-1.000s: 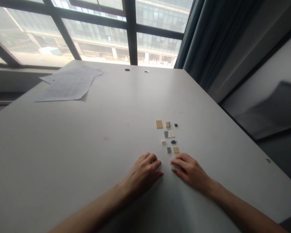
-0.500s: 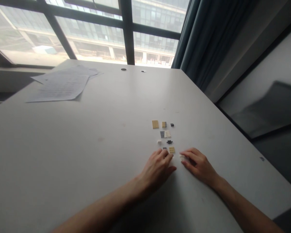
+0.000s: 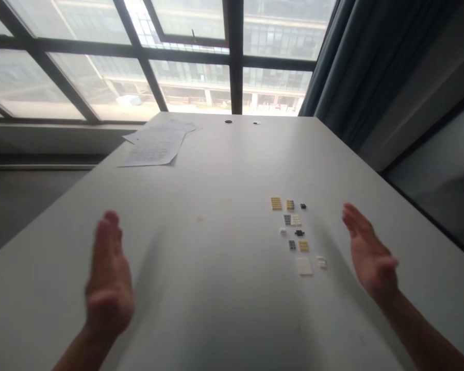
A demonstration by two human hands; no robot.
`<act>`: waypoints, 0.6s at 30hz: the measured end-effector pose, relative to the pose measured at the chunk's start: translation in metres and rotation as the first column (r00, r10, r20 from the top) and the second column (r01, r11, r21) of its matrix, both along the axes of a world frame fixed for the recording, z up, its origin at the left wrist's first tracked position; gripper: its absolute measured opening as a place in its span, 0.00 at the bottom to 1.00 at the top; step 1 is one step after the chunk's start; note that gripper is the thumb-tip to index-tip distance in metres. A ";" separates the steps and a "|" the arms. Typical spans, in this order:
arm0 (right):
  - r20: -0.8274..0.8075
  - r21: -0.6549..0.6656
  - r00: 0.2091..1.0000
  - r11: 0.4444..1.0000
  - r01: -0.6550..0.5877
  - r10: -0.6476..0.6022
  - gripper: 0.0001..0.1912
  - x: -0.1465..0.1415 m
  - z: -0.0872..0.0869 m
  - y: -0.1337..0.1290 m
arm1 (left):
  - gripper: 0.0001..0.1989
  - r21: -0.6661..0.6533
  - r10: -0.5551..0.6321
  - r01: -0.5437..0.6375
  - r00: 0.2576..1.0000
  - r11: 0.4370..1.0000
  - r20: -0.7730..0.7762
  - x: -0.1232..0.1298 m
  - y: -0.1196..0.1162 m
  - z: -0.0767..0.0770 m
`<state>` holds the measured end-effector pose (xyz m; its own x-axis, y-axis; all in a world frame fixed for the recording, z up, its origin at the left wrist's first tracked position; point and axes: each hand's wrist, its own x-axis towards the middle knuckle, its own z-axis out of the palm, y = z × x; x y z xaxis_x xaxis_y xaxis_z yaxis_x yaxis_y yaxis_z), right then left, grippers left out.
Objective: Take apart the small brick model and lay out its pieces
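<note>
My left hand [image 3: 110, 273] is raised above the left part of the table, fingers stretched out and holding nothing. On the other side my right hand [image 3: 371, 255], also flat and empty, hovers to the right of several small building-brick pieces. Among these lie a yellow studded plate [image 3: 276, 203], a yellow-and-grey piece [image 3: 290, 204], a small black piece [image 3: 303, 206], a grey piece [image 3: 287, 220] beside a white studded one [image 3: 296, 220], and a black piece [image 3: 299, 233]. Nearer me are a smaller yellow plate [image 3: 303, 246], a smooth white square [image 3: 304, 266] and a white piece [image 3: 321, 262].
Printed paper sheets [image 3: 154, 147] lie at the far left of the white table [image 3: 216, 309]. Two round cable holes sit near its far edge, one of them a dark hole [image 3: 228, 122]. Beyond are a window and a blue curtain [image 3: 344, 77].
Both hands have left the pieces, lifted and moved wide apart, with fingers straightened. The white square is now uncovered. My view has turned somewhat left.
</note>
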<state>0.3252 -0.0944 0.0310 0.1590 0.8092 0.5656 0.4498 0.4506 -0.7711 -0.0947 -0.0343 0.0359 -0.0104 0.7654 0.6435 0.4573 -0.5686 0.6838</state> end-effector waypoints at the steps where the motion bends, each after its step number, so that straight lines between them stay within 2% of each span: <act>1: 0.253 -0.027 0.960 0.992 -0.121 0.124 0.42 -0.016 0.007 -0.003 | 0.40 -0.021 -0.048 0.046 0.991 0.999 -0.127 0.001 -0.012 -0.002; 2: 0.445 -0.069 0.856 0.964 -0.258 0.261 0.46 -0.033 0.011 -0.005 | 0.41 -0.062 -0.126 0.114 0.963 0.992 -0.238 0.003 -0.023 -0.006; 3: 0.567 -0.145 0.720 0.910 -0.390 0.399 0.49 -0.050 0.012 -0.008 | 0.43 -0.197 -0.335 0.274 0.822 0.941 -0.460 0.007 -0.032 -0.011; 4: 0.627 -0.245 0.583 0.841 -0.483 0.517 0.51 -0.066 0.010 -0.009 | 0.45 -0.322 -0.489 0.367 0.645 0.872 -0.587 0.011 -0.037 -0.015; 6: 0.624 -0.398 0.416 0.728 -0.558 0.661 0.51 -0.091 0.001 -0.009 | 0.48 -0.506 -0.642 0.404 0.370 0.762 -0.671 0.015 -0.041 -0.022; 7: 0.606 -0.445 0.376 0.691 -0.570 0.701 0.51 -0.099 -0.005 -0.008 | 0.50 -0.547 -0.667 0.394 0.308 0.738 -0.678 0.016 -0.041 -0.024; 9: 0.572 -0.502 0.348 0.652 -0.568 0.743 0.51 -0.107 -0.016 -0.005 | 0.51 -0.574 -0.677 0.371 0.275 0.730 -0.682 0.016 -0.037 -0.026; 11: 0.547 -0.540 0.333 0.628 -0.561 0.768 0.51 -0.107 -0.021 -0.002 | 0.51 -0.574 -0.676 0.370 0.274 0.731 -0.684 0.015 -0.034 -0.027; 15: 0.518 -0.602 0.270 0.570 -0.559 0.812 0.50 -0.101 -0.021 0.001 | 0.51 -0.559 -0.664 0.374 0.273 0.740 -0.696 0.014 -0.033 -0.027; 18: 0.539 -0.591 0.262 0.581 -0.559 0.800 0.50 -0.101 -0.022 0.000 | 0.51 -0.552 -0.660 0.383 0.261 0.741 -0.705 0.015 -0.035 -0.027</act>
<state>0.2241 -0.0944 0.0087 -0.8558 0.5146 -0.0530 0.4722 0.7352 -0.4863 -0.0797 -0.0689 0.0086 0.8606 0.4930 -0.1282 0.5076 -0.8090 0.2963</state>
